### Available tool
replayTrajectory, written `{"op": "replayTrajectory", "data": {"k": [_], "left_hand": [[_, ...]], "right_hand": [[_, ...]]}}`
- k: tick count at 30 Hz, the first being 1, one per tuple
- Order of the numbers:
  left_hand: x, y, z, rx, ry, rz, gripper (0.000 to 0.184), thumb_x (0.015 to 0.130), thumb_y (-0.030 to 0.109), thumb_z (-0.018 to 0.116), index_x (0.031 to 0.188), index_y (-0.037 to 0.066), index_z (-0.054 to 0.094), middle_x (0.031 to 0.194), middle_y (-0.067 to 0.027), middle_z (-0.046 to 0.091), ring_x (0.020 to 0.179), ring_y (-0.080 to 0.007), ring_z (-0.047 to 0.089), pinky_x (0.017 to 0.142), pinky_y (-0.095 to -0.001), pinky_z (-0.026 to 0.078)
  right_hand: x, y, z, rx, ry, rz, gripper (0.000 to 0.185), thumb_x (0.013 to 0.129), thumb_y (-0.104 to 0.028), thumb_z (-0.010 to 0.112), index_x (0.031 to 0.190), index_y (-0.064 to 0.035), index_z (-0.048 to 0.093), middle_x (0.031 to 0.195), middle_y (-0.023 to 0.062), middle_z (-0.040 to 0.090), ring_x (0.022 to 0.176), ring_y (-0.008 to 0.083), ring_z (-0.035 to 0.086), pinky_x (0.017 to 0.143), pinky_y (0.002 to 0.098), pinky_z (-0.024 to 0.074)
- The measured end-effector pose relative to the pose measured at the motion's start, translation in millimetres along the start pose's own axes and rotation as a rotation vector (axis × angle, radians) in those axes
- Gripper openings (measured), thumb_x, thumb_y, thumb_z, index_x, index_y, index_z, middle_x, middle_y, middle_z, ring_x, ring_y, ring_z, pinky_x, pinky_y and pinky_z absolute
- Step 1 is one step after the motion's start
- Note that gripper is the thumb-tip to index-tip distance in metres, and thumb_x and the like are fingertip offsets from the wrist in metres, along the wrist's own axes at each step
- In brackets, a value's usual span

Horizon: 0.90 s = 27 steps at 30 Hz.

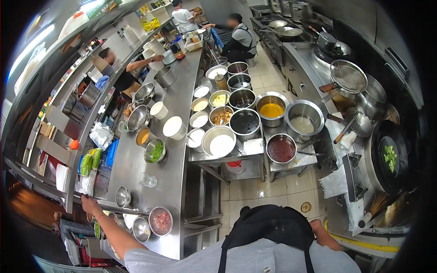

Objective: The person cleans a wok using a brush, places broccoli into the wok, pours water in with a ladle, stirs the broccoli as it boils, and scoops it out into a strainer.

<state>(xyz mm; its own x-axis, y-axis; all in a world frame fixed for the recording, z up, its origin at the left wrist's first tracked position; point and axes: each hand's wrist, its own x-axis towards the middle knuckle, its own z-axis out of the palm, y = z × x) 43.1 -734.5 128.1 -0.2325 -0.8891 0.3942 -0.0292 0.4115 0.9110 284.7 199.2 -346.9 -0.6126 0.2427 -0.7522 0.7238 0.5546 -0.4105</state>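
One left hand [91, 206] at one shelf edge [125, 210], one right hand [318, 228] beside one apron [273, 225], both grips unclear.

A narrow, straight grey metal rail [129, 211] (partly hidden along its length) is stretched across the bench's [170, 193] left edge, toward the near end.

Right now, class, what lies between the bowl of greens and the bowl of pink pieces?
The head view shows a clear glass and bare steel counter between them.
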Motion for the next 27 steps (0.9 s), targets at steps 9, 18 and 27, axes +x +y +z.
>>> {"op": "replayTrajectory", "data": {"k": [9,18,27], "left_hand": [[14.3,-17.7,-8.2,0.653,0.036,0.387,0.016,0.086,0.017,0.048,0.087,0.004,0.057,0.060,-0.0132,0.059,0.052,-0.0271,0.059,0.048,-0.0405,0.042],[5.4,-7.0,-5.4,0.585,0.001,0.234,0.021,0.087,0.015,0.042,0.095,0.003,0.058,0.063,-0.0156,0.062,0.056,-0.0299,0.061,0.053,-0.0428,0.045],[7.7,-10.5,-2.6,0.739,0.087,0.289,0.031,0.087,0.012,0.041,0.113,0.006,0.056,0.076,-0.0179,0.066,0.061,-0.0317,0.063,0.059,-0.0435,0.048]], "right_hand": [[0.8,7.3,-2.3,0.051,0.008,-0.142,0.023,0.078,-0.019,0.067,0.076,0.0036,0.064,0.065,0.0134,0.064,0.050,0.0215,0.061,0.044,0.0351,0.0492],[-21.2,-31.3,-13.5,0.028,-0.037,0.130,0.020,0.080,-0.017,0.064,0.090,-0.0010,0.068,0.068,0.0118,0.065,0.053,0.0205,0.063,0.049,0.0332,0.0507],[6.9,-4.6,-4.3,-0.066,-0.002,-0.070,0.019,0.085,-0.024,0.062,0.097,-0.0117,0.070,0.075,0.0091,0.067,0.058,0.0209,0.065,0.057,0.0322,0.0533]]}}
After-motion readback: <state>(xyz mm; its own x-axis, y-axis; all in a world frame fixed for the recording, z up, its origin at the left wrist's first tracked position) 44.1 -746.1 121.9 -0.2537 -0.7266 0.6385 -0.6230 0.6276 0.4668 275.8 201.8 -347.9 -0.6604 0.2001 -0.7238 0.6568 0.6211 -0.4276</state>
